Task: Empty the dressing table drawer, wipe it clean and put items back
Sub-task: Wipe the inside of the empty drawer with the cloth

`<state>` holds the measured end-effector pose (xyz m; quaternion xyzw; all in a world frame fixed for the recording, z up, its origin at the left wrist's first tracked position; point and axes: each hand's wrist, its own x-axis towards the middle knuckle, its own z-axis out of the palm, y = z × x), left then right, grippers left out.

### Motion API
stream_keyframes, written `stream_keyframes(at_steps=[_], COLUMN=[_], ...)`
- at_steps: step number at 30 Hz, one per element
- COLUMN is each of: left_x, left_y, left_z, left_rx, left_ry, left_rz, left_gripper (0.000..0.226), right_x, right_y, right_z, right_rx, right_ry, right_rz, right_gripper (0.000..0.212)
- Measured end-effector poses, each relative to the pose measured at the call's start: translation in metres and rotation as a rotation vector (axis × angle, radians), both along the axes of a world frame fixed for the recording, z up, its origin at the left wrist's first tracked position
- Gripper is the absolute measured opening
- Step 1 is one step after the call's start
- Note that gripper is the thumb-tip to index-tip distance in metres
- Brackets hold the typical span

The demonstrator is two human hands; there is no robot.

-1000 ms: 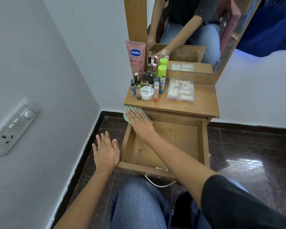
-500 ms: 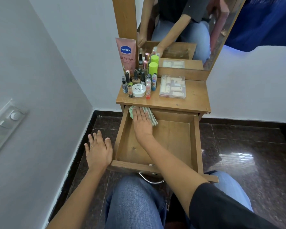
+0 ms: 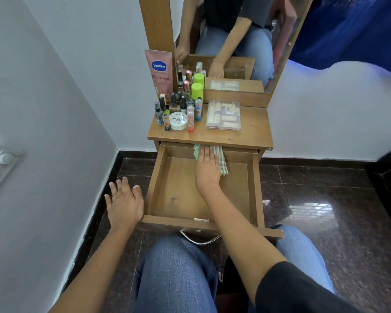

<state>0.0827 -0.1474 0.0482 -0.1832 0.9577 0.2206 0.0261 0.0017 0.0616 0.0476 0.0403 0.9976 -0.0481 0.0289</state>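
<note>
Fingers (image 3: pixel 207 154) of my right hand (image 3: pixel 207 173), straight and together, pressing the cloth (image 3: pixel 222 162) flat at the back of the open drawer (image 3: pixel 176 199).
My left hand (image 3: pixel 125 205), fingers spread, holds nothing beside the drawer's front left corner; cosmetics (image 3: pixel 178 109) stand on the tabletop (image 3: pixel 253 132).

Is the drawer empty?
Almost empty: the drawer holds only a checked cloth, pressed under the right hand; its wooden bottom is otherwise bare.

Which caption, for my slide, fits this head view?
Right hand presses a cloth at the open drawer's back; left hand open beside it; cosmetics on the tabletop.
</note>
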Motion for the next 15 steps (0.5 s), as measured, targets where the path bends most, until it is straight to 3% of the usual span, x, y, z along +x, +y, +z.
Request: stream_keyframes(at_steps=[7, 15], left_x=[0.0, 0.0], left_y=[0.0, 0.0], left_z=[0.0, 0.001], left_rx=[0.002, -0.002], left_ry=[0.001, 0.008], left_rz=[0.004, 0.011], left_gripper=[0.058, 0.058], right_x=[0.008, 0.013], right_y=[0.037, 0.066], right_z=[0.002, 0.019], right_rx=[0.033, 0.17], right_ry=[-0.04, -0.08], right_rz=[-0.109, -0.167], right_gripper=[0.08, 0.067])
